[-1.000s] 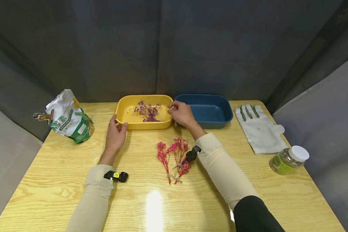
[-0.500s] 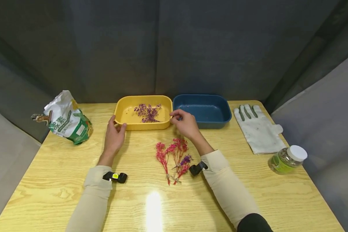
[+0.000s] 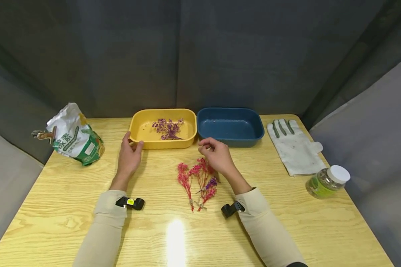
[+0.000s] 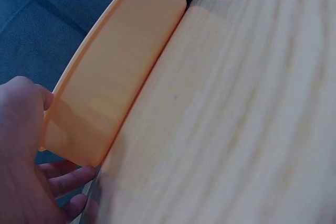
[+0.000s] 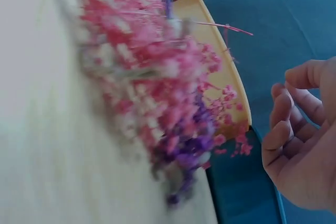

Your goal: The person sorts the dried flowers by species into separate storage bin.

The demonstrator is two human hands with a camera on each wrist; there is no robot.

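A yellow rectangular tray (image 3: 158, 144) stands at the back of the table with a purple dried flower sprig (image 3: 168, 129) lying in it. My left hand (image 3: 129, 157) holds its near left corner, thumb at the front rim and fingers along the left end. Below the joint between this tray and a blue tray (image 3: 242, 141), my right hand (image 3: 217, 155) hovers with loosely bent fingers and nothing between them. Under and in front of it lie pink dried flower bunches (image 3: 186, 180) with tied stems, and a small purple bunch (image 3: 211, 183) on top of them.
A white and green bag (image 3: 78, 139) closed with a metal clip (image 3: 44, 135) stands at the left. Towards the right lie a white work glove (image 3: 294, 150) and a clear jar (image 3: 325, 181) with a white lid. A dark curtain (image 3: 194, 55) hangs behind the table.
My right hand has come away from the right end of the yellow tray, back towards me, over the pink flowers. The left hand stays at the tray's left corner.
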